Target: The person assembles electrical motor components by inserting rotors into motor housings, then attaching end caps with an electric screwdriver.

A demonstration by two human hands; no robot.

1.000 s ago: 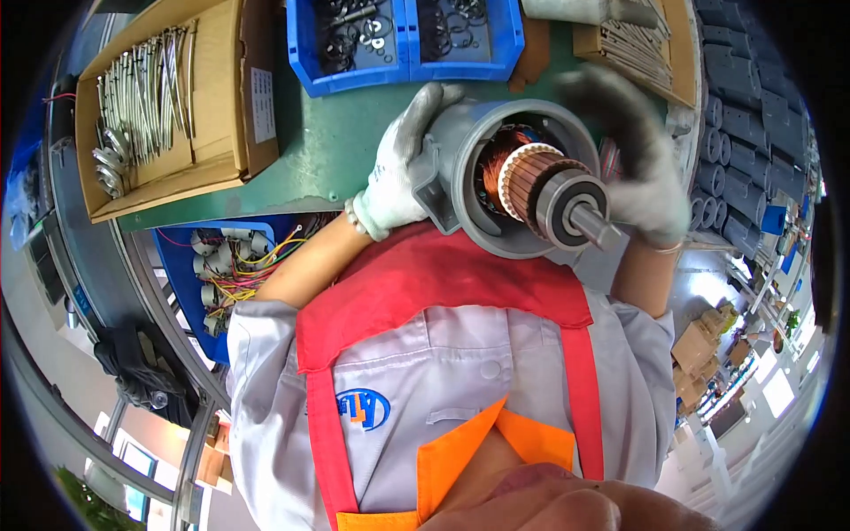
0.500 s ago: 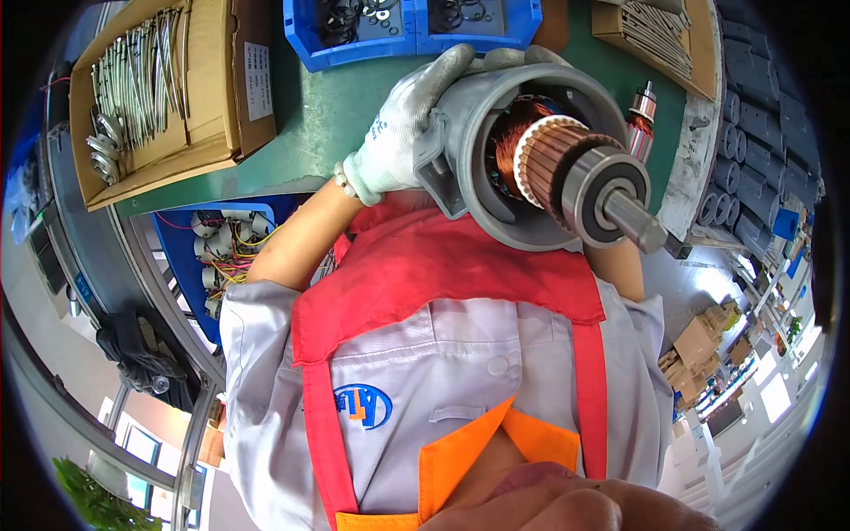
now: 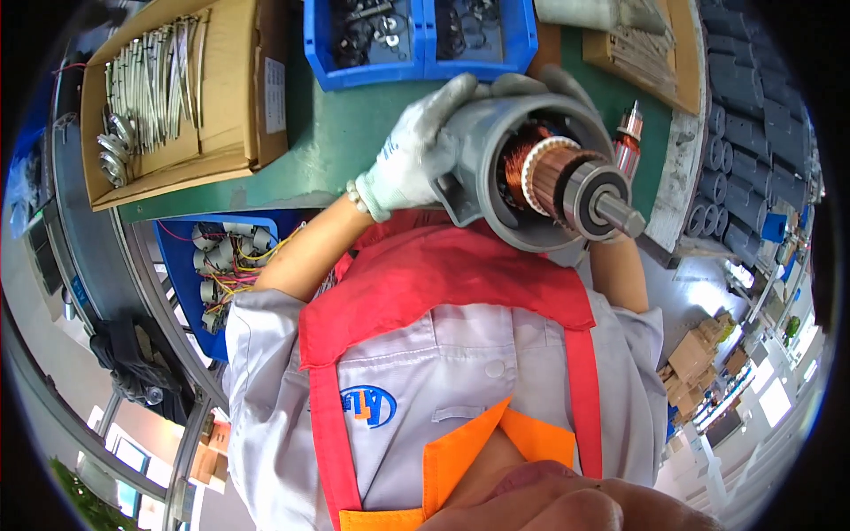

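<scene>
My left hand [image 3: 412,146], in a white glove, grips the left side of a grey motor housing [image 3: 478,133] by its mounting bracket. Inside the housing sits an armature with copper windings [image 3: 528,159], a commutator [image 3: 556,175] and a ball bearing [image 3: 595,200]; its bare shaft end [image 3: 624,217] sticks out, tilted toward me and to the right. Gloved fingers of my right hand [image 3: 571,86] curl over the housing's far edge; the rest of that hand is hidden behind it. A second armature [image 3: 628,146] stands on the green bench to the right.
Two blue bins [image 3: 372,75] with rings and small parts stand at the back. Cardboard boxes hold metal rods, left [image 3: 235,106] and right [image 3: 633,71]. A blue crate [image 3: 190,292] of wired parts sits below the bench; grey housings [image 3: 744,150] are stacked at right.
The housing with its armature sits slightly lower in view and the shaft end has shifted left, both hands still around it. A pale, blurred shape has appeared over the right-hand box.
</scene>
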